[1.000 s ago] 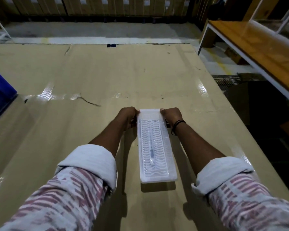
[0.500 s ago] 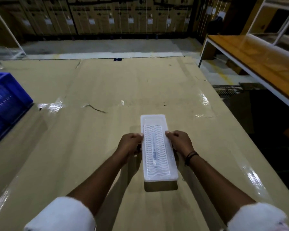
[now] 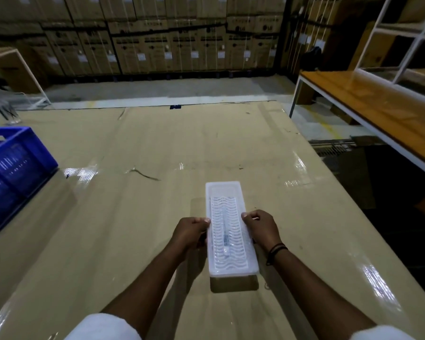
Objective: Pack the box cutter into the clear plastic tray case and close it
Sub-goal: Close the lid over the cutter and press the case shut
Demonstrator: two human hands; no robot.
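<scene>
The clear plastic tray case (image 3: pixel 231 229) lies lengthwise on the cardboard-covered table, its wavy-ribbed lid down. Through the lid the box cutter (image 3: pixel 225 238) shows as a thin dark shape along the middle. My left hand (image 3: pixel 190 233) grips the case's left long edge, thumb on top. My right hand (image 3: pixel 261 228) grips the right long edge the same way, a black band on its wrist. Both hands sit near the case's midpoint.
A blue plastic crate (image 3: pixel 12 165) stands at the table's left edge. To the right, past the table edge, runs a wooden bench with a white frame (image 3: pixel 378 106). Stacked cardboard boxes (image 3: pixel 157 45) line the back wall.
Both hands slid from the case's far end toward me along its long edges to about the middle. The camera tilted up, showing more of the room and crate.
</scene>
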